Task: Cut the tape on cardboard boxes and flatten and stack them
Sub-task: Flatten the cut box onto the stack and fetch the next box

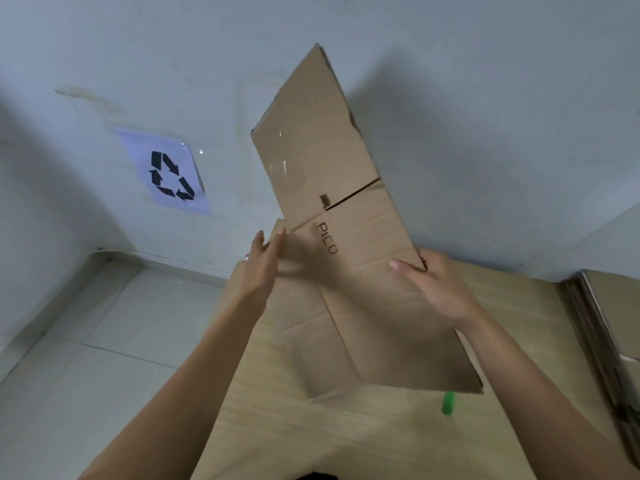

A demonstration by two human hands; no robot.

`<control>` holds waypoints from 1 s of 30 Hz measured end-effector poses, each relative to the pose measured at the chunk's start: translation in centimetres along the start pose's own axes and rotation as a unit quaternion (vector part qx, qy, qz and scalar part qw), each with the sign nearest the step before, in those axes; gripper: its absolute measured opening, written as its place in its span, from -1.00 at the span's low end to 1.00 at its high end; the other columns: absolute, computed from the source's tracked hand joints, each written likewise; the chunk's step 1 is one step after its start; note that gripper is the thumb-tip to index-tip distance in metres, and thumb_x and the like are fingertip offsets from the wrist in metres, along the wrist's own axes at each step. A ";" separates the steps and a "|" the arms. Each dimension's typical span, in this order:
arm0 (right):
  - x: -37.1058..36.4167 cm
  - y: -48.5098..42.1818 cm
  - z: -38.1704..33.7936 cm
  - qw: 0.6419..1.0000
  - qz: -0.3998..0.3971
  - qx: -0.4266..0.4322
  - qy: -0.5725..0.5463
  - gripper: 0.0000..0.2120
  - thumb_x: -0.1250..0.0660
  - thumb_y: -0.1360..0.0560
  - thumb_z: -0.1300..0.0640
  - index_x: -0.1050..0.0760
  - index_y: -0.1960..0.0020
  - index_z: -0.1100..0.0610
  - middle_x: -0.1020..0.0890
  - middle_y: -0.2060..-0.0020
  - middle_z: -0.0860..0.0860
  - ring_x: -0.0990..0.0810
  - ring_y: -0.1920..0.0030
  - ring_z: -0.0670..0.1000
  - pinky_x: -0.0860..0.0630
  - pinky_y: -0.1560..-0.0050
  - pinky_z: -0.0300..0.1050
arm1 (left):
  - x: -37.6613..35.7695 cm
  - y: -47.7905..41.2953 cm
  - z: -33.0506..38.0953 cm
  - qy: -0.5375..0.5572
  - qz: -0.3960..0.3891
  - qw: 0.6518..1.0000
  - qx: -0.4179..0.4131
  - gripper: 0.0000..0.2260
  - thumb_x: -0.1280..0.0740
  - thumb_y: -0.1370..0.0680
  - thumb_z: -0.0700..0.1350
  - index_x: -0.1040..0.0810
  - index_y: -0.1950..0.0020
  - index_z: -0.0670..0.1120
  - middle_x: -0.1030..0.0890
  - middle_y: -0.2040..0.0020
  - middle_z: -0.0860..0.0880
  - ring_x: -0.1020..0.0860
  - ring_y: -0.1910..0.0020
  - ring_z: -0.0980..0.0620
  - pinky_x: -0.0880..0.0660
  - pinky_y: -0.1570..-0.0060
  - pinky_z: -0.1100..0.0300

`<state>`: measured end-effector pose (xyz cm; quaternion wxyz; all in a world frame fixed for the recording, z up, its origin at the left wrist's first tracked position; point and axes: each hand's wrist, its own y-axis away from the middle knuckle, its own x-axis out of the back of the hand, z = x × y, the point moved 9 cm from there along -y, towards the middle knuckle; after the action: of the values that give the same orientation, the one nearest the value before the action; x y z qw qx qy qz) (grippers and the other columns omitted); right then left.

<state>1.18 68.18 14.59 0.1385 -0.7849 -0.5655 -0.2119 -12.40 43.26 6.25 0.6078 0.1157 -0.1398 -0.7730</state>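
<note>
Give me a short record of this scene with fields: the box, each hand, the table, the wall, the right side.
box: flattened box, printed PICO, held tilted above the table
left hand: left hand, straight fingers against the left edge
right hand: right hand grips the right edge
table: wood grain; a green thing lies on it
wall: recycling sign
right side: cardboard stack

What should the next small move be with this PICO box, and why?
Probably carry the box toward the flattened cardboard at the right and lay it there: it already looks flat, the right hand grips its edge and the left hand touches it above the table.
</note>
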 end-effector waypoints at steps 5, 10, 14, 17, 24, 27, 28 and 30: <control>2.4 2.8 2.8 0.969 -0.003 -0.102 -0.226 -0.84 -0.37 -0.51 0.25 -0.67 -0.05 0.23 -0.72 0.01 0.17 -0.71 0.06 0.09 -0.63 0.00 -0.07 | 0.0 -0.8 -3.6 -0.005 0.007 0.998 0.065 -0.09 -0.35 -0.47 0.41 -0.04 -0.66 0.06 -0.23 -0.61 0.01 -0.28 -0.54 -0.04 -0.19 -0.51 0.01; 2.7 5.4 6.6 0.907 0.032 -0.189 -0.375 -0.79 -0.33 -0.45 0.18 -0.67 -0.01 0.24 -0.72 0.09 0.19 -0.73 0.16 0.09 -0.68 0.17 -0.05 | -4.4 1.1 -7.0 0.104 -0.193 0.963 0.156 -0.41 -0.19 -0.53 0.42 -0.54 -0.41 0.11 -0.62 -0.31 0.10 -0.55 -0.33 0.08 -0.35 -0.41 0.04; 1.7 7.6 10.9 0.870 0.066 -0.259 -0.415 -0.75 -0.32 -0.49 0.13 -0.64 -0.09 0.22 -0.73 0.08 0.16 -0.74 0.14 0.08 -0.68 0.20 -0.04 | -5.4 2.3 -8.5 0.125 -0.225 0.946 0.197 -0.51 -0.37 -0.55 0.22 -0.60 -0.36 -0.04 -0.67 -0.24 -0.03 -0.61 -0.27 -0.03 -0.44 -0.35 0.03; 0.2 9.2 14.7 0.855 0.088 -0.310 -0.405 -0.64 -0.38 -0.49 0.12 -0.58 -0.23 0.28 -0.71 -0.02 0.22 -0.72 0.09 0.12 -0.69 0.11 -0.01 | -2.9 0.8 -9.0 0.090 -0.124 0.974 0.168 -0.56 -0.48 -0.54 0.02 -0.51 -0.37 -0.08 -0.69 -0.17 -0.04 -0.64 -0.15 0.00 -0.51 -0.27 0.02; -2.6 9.2 20.0 0.920 0.158 -0.359 0.004 -0.22 -0.46 -0.48 0.20 -0.18 -0.59 0.15 -0.36 -0.50 0.15 -0.41 -0.43 0.15 -0.36 -0.39 -0.03 | 0.0 -0.2 -13.2 -0.287 -0.033 0.952 0.104 -0.23 -0.43 -0.56 -0.17 -0.06 -0.64 -0.09 -0.28 -0.56 -0.13 -0.38 -0.46 -0.19 -0.39 -0.34 -0.03; -4.9 7.5 19.6 0.935 0.093 -0.283 0.191 -0.14 -0.42 -0.50 0.07 0.00 -0.63 0.12 -0.01 -0.62 0.13 -0.03 -0.60 0.18 -0.13 -0.55 0.07 | -1.3 0.0 -14.9 -0.432 -0.069 0.898 0.048 -0.09 -0.41 -0.52 -0.17 0.15 -0.67 0.03 0.19 -0.66 -0.05 0.09 -0.64 -0.14 -0.11 -0.55 -0.16; -6.0 6.8 19.1 0.940 0.063 -0.257 0.216 -0.15 -0.39 -0.52 0.03 0.03 -0.63 0.12 0.03 -0.62 0.12 0.02 -0.61 0.16 -0.08 -0.57 0.07 | -2.2 -0.1 -15.2 -0.470 -0.090 0.878 0.021 -0.09 -0.40 -0.53 -0.14 0.17 -0.66 0.06 0.25 -0.66 -0.01 0.17 -0.64 -0.09 -0.05 -0.57 -0.16; -8.2 5.6 19.0 0.941 0.009 -0.240 0.239 -0.18 -0.32 -0.56 -0.02 0.09 -0.64 0.11 0.09 -0.63 0.07 0.10 -0.62 0.14 0.04 -0.59 0.04 | -4.6 -0.2 -15.5 -0.512 -0.137 0.848 -0.029 -0.12 -0.36 -0.57 -0.07 0.21 -0.66 0.09 0.32 -0.64 0.03 0.26 -0.63 -0.03 0.04 -0.59 -0.15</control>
<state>7.60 68.27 -5.90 0.0786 -0.7264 -0.4410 -0.5212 -6.12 46.61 -8.21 0.3412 -0.2961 -0.3913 -0.8018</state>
